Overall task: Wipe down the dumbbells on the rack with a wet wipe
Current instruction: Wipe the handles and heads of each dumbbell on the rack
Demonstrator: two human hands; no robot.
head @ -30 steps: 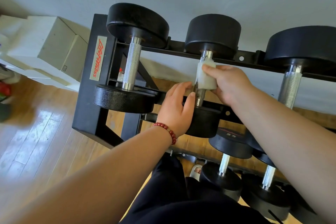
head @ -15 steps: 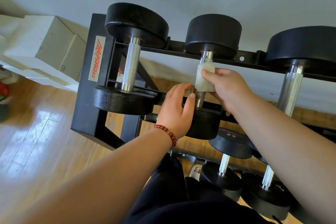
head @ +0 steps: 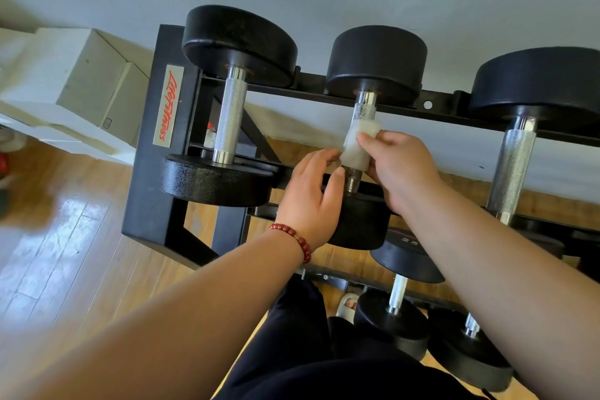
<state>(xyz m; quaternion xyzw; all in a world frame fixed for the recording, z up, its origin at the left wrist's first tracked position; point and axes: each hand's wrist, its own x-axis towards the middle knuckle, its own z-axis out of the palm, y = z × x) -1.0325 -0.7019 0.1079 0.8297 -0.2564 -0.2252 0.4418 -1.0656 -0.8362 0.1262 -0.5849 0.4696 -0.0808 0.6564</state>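
Note:
A black rack carries three black dumbbells with knurled steel handles on its top tier. The middle dumbbell has a white wet wipe wrapped round its handle. My right hand pinches the wipe against the handle from the right. My left hand, with a red bead bracelet at the wrist, rests on that dumbbell's near head, fingers apart, thumb touching the handle's lower end. The left dumbbell and the right dumbbell stand untouched on either side.
Smaller dumbbells lie on the lower tier at the bottom right. White cardboard boxes are stacked against the grey wall to the left of the rack. Wooden floor lies below, and my dark-trousered legs show at the bottom.
My right hand has slid the wipe down the middle handle toward me, baring more steel near the far head. My left hand has stayed on the near head.

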